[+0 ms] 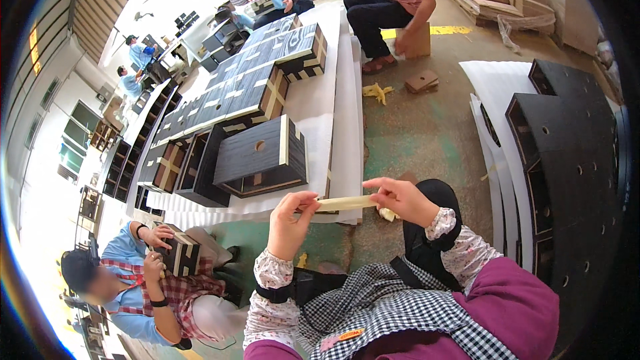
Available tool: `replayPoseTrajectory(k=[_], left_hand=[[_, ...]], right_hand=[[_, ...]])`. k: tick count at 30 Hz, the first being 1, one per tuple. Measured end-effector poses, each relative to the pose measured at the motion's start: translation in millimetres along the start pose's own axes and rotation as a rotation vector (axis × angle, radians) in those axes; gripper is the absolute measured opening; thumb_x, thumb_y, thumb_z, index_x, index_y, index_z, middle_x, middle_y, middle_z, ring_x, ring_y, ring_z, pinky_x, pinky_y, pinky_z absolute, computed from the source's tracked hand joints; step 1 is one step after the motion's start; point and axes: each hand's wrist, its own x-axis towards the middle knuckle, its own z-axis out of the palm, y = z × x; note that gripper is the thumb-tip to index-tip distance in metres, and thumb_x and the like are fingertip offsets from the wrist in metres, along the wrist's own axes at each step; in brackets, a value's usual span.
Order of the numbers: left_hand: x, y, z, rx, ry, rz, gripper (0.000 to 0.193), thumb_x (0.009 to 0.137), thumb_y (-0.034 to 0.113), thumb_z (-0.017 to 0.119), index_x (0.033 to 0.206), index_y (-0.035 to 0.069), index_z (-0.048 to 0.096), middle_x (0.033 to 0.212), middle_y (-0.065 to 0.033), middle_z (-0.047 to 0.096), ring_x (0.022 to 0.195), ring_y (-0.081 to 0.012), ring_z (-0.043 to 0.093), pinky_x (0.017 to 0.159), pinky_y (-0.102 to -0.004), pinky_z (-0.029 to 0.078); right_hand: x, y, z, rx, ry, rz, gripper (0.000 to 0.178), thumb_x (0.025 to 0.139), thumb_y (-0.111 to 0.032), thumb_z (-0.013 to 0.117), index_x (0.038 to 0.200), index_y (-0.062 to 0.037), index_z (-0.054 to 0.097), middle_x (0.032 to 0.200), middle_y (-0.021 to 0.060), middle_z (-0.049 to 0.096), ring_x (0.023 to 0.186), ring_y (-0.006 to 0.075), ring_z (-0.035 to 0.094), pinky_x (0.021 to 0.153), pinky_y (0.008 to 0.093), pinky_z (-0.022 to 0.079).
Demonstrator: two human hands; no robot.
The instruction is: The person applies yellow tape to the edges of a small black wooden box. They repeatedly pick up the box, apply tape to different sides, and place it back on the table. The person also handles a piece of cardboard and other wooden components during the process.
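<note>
A short strip of pale yellow masking tape (347, 203) is stretched level between my two hands. My left hand (291, 223) pinches its left end between thumb and fingers. At the other end, my right hand (402, 201) grips the tape with thumb and fingertips, its index finger pointing left. Just beyond the tape, a black wooden box (257, 153) with a round hole in its top and light tape along one edge rests on the white-covered work surface (317, 143). Neither hand touches the box.
Several taped black boxes (250, 90) stand in rows beyond. More black boxes with holes (567, 153) are stacked at the right on white foam sheets. A person at the lower left holds a small box (181, 253). Two people sit at the far end. Scraps of cardboard (422, 81) lie on the floor.
</note>
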Motion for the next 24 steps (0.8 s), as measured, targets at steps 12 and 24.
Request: replayPoseTrajectory(k=[12,24], left_hand=[[5,3,21,0.262,-0.22,0.056,0.018,0.089,0.012,0.053,0.104,0.007,0.06,0.094,-0.0149,0.063,0.083,-0.0347,0.062,0.071,-0.041,0.05],[17,-13,19,-0.26,-0.495,-0.269,0.04,0.092,0.011,0.052,0.13,0.0,0.042,0.102,-0.0139,0.064,0.09,-0.0172,0.064,0.072,-0.0297,0.052]], right_hand=[[17,8,28,-0.134,0.184,-0.399,0.049,0.079,-0.011,0.07,0.123,-0.0061,0.048,0.121,0.013,0.053,0.117,0.0275,0.049,0.1,0.0368,0.04],[20,12,73,-0.199,0.207,-0.328,0.045,0.082,-0.01,0.066,0.122,-0.013,0.046,0.092,0.0102,0.056,0.085,0.0264,0.06,0.07,0.0368,0.052]])
